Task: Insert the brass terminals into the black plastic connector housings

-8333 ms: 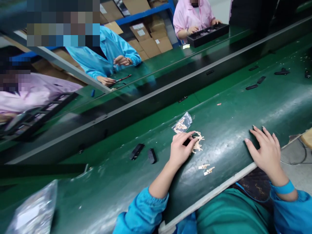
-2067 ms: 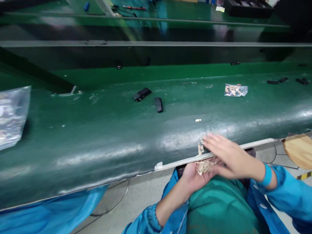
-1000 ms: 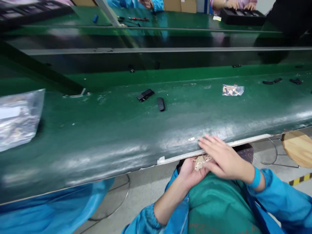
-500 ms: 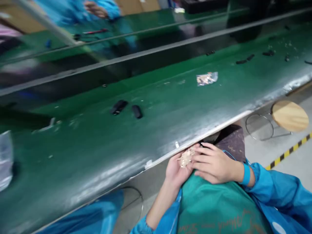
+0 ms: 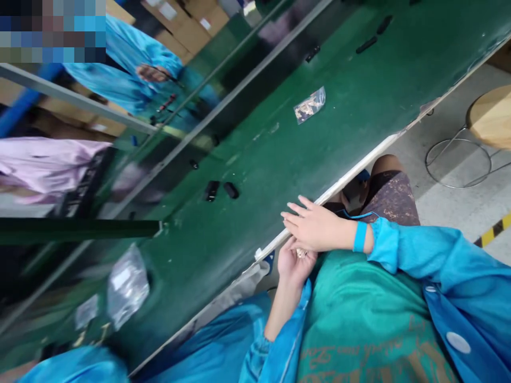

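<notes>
Head view: the right hand (image 5: 313,226), fingers slightly spread, hovers across the white edge of the green bench (image 5: 271,170), while the upturned left hand (image 5: 293,267) loosely cups small beige pieces (image 5: 301,254). Farther out lies a clear plastic bag (image 5: 310,105).

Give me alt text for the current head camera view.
A cupped left hand holds small pale pieces at the edge of a green table, the right hand partly over them. A clear bag of pale pieces lies farther back.
</notes>
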`<control>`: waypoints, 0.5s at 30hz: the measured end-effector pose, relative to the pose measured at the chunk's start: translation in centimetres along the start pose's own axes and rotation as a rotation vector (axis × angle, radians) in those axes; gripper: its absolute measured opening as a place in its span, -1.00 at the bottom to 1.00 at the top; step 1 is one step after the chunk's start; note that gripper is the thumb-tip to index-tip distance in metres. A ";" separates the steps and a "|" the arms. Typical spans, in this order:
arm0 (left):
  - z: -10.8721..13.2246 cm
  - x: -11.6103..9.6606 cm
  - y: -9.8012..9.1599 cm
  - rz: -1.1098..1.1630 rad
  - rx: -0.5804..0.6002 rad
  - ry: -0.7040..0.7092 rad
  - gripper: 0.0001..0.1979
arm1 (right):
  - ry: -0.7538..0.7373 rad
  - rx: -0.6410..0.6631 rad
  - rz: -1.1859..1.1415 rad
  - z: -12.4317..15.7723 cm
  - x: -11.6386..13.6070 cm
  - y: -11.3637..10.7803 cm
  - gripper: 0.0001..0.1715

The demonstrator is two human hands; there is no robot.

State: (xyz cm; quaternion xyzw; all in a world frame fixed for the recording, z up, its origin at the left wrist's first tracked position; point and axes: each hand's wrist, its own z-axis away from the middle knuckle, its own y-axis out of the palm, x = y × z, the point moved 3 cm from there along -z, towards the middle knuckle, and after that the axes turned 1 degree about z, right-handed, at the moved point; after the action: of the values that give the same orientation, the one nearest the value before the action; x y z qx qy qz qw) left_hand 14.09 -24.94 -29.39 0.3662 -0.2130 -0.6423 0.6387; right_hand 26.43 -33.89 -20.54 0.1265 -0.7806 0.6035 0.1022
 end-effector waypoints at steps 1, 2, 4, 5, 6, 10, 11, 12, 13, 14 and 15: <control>0.1 -0.2 -0.1 -0.010 0.003 0.004 -0.46 | -0.038 0.010 0.006 0.1 0.4 0.6 -0.42; 0.3 -0.3 -0.1 -0.020 0.005 0.001 -0.46 | -0.085 -0.005 -0.003 0.6 0.8 1.1 -0.46; 0.7 -0.5 -0.2 -0.036 0.003 -0.014 -0.45 | -0.169 -0.077 -0.058 2.5 1.6 1.8 -0.56; 0.9 -0.6 -0.3 -0.039 0.001 -0.022 -0.45 | -0.180 -0.103 -0.103 3.5 1.8 1.9 -0.62; 1.1 -0.7 -0.3 -0.040 -0.002 -0.031 -0.46 | -0.164 -0.111 -0.162 4.5 1.7 2.0 -0.66; 1.7 -0.5 -1.2 -0.018 -0.036 -0.072 -0.47 | 0.205 -0.061 -0.497 7.1 -1.8 2.6 -0.74; 1.8 -0.4 -1.7 -0.007 -0.050 -0.081 -0.46 | 0.343 -0.048 -0.551 7.4 -3.4 3.0 -0.75; 1.9 -0.3 -2.2 0.005 -0.065 -0.088 -0.45 | 0.472 -0.039 -0.581 7.7 -4.9 3.5 -0.75; 2.0 -0.1 -2.8 0.017 -0.079 -0.092 -0.45 | 0.576 -0.031 -0.590 7.8 -6.2 4.0 -0.75; 2.1 0.0 -3.3 0.027 -0.092 -0.092 -0.44 | 0.643 -0.027 -0.587 7.7 -7.3 4.4 -0.76; 2.3 0.1 -3.7 0.033 -0.101 -0.089 -0.44 | 0.668 -0.029 -0.584 7.4 -8.0 4.7 -0.75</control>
State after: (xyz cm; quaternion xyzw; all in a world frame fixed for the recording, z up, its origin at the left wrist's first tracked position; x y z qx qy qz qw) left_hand 9.91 -25.14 -30.66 0.3010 -0.2146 -0.6573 0.6567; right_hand 32.48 -39.36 -29.23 0.1381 -0.6446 0.5460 0.5170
